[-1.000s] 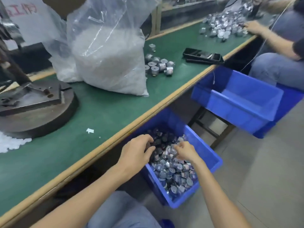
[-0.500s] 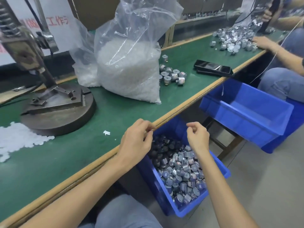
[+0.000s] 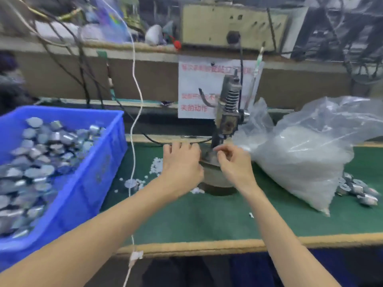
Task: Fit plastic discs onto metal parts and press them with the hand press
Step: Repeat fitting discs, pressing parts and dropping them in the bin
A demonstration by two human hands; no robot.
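Note:
The hand press (image 3: 228,112) stands on its round base (image 3: 215,183) in the middle of the green bench. Both hands are at the base under the ram. My left hand (image 3: 182,162) lies back up with its fingers curled down; the metal parts it took from the bin are hidden under the palm. My right hand (image 3: 232,160) pinches a small metal part at its fingertips, blurred, close to the press tooling. Loose white plastic discs (image 3: 155,166) lie left of the base. One metal part (image 3: 130,184) stands on the bench beside them.
A blue bin (image 3: 99,162) heaped with metal parts (image 3: 41,158) stands at the left. A clear bag of white discs (image 3: 300,162) fills the right, with several metal parts (image 3: 356,189) beyond it. A white cable (image 3: 136,100) hangs down before the bench.
Both hands left the blue bin below the bench with their fingers closed and came up to the press base. My view swung left from the bin to face the press.

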